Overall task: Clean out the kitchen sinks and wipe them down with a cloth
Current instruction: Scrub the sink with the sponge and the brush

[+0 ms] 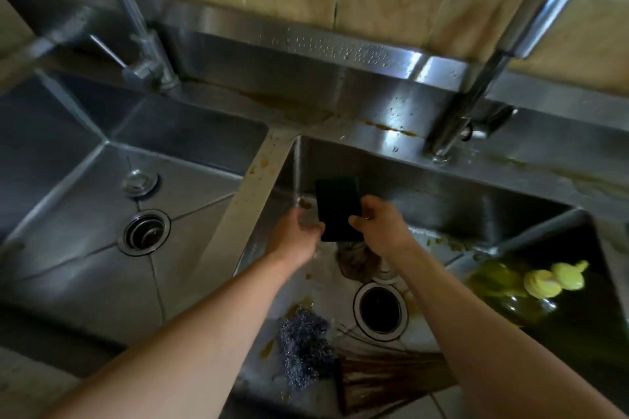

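A dark green scouring pad point(337, 206) is held upright over the right sink point(442, 201), near its far left corner. My right hand point(381, 221) pinches its right edge. Against the pad's lower left edge lies my left hand point(299, 231), fingers curled toward it. Food scraps and brown stains lie on the right sink's floor around its open drain point(379, 311). The left sink point(190, 136) looks clean, with a strainer in its drain point(144, 231).
A steel wool ball point(303, 347), a bundle of brown sticks point(384, 374) and a brownish clump point(357, 264) lie in the right sink. A green bottle with yellow cap point(541, 282) lies at its right. Two faucets point(136, 27) point(476, 95) rise behind; a loose plug point(139, 182) sits in the left sink.
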`<state>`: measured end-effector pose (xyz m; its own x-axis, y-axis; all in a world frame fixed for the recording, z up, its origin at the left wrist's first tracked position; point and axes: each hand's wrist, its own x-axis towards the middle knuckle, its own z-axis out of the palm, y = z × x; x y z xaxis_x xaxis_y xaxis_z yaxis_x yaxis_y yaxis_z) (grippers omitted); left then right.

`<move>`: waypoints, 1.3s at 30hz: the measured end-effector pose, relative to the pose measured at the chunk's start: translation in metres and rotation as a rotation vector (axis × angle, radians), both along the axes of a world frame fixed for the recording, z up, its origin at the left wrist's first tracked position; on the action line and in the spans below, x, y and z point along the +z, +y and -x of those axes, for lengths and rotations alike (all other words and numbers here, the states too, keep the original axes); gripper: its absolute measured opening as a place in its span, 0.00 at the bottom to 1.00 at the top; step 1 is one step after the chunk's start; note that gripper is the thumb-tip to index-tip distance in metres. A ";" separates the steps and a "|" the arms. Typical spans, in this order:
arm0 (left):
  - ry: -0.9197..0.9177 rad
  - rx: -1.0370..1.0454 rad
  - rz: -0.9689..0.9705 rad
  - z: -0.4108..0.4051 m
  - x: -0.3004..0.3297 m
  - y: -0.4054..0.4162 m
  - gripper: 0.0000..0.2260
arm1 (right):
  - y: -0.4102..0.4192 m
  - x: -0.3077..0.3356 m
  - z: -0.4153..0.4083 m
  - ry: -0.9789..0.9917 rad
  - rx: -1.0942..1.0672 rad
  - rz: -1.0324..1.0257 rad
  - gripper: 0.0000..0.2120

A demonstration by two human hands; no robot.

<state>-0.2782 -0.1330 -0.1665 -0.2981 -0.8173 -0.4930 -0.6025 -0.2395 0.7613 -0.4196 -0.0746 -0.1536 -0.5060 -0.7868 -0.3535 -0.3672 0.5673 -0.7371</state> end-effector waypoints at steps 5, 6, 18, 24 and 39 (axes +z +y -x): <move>0.212 -0.002 0.011 0.010 0.035 0.001 0.09 | 0.019 0.038 -0.001 -0.137 -0.004 0.170 0.13; 0.227 0.001 0.032 0.012 0.038 0.001 0.11 | 0.022 0.042 -0.001 -0.141 -0.001 0.198 0.17; 0.348 -0.004 -0.168 0.018 0.074 0.021 0.14 | 0.050 0.052 0.006 -0.250 -0.144 0.379 0.20; 0.425 -0.003 -0.424 0.019 0.090 0.025 0.06 | 0.061 0.058 0.014 -0.160 -0.150 0.401 0.20; 0.139 -0.273 0.004 0.028 0.106 0.044 0.16 | 0.084 0.069 0.025 -0.408 0.033 0.072 0.16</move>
